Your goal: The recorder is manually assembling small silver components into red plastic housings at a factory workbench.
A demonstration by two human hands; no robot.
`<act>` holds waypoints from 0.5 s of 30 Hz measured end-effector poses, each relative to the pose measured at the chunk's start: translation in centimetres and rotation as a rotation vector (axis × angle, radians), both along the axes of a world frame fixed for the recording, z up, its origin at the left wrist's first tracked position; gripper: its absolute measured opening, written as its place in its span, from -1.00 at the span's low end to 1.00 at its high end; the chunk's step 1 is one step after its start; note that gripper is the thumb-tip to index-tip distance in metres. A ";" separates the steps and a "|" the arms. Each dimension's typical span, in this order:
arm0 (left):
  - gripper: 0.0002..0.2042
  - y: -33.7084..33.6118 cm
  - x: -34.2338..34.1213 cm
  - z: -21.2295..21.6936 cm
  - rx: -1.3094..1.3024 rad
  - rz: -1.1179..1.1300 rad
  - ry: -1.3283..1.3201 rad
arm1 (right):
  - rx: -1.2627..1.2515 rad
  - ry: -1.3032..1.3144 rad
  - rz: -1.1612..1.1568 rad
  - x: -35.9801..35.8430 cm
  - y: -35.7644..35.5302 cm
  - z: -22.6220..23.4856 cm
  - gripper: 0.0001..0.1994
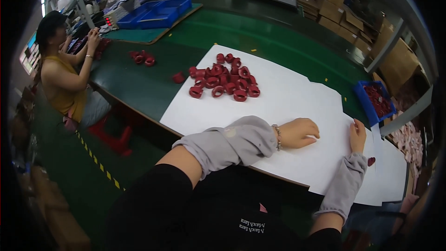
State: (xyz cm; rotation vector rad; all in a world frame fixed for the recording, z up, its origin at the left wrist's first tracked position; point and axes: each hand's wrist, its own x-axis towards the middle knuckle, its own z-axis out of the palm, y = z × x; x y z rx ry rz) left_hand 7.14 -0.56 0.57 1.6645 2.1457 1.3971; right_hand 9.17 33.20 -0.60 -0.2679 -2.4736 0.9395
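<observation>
Over a large white sheet (pixel 283 97), my left hand (pixel 298 133) hovers or rests with its fingers loosely bent and the thumb apart. I see nothing held in it. My right hand (pixel 357 136) is farther right, fingers raised and partly spread, with no object visible in it. A small dark red piece (pixel 371 161) shows beside my right wrist. A loose heap of dark red ring-shaped pieces (pixel 227 82) lies on the sheet's far left part, away from both hands. Grey sleeve covers wrap my forearms.
A blue bin of red pieces (pixel 378 100) stands at the right. More red rings (pixel 142 58) lie on the green table (pixel 186 42) to the left. Blue trays (pixel 155 13) are at the back. A co-worker (pixel 67 67) sits at left. Cardboard boxes (pixel 337 7) are stacked behind.
</observation>
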 end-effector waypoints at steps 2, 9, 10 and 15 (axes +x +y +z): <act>-0.77 0.0 -0.1 1.0 0.172 0.120 0.239 | 0.019 0.042 0.041 0.9 2.8 -0.7 -0.72; -0.66 -15.8 -6.7 7.7 0.357 0.761 -0.015 | -0.138 0.034 0.042 2.2 4.9 -1.3 -0.71; -0.67 -21.8 -9.1 7.3 0.309 0.956 0.543 | -0.126 0.023 0.053 1.5 4.2 -1.0 -0.70; -0.68 -45.7 -13.1 2.4 0.334 1.841 0.746 | -0.122 -0.016 0.062 0.2 3.0 -0.8 -0.71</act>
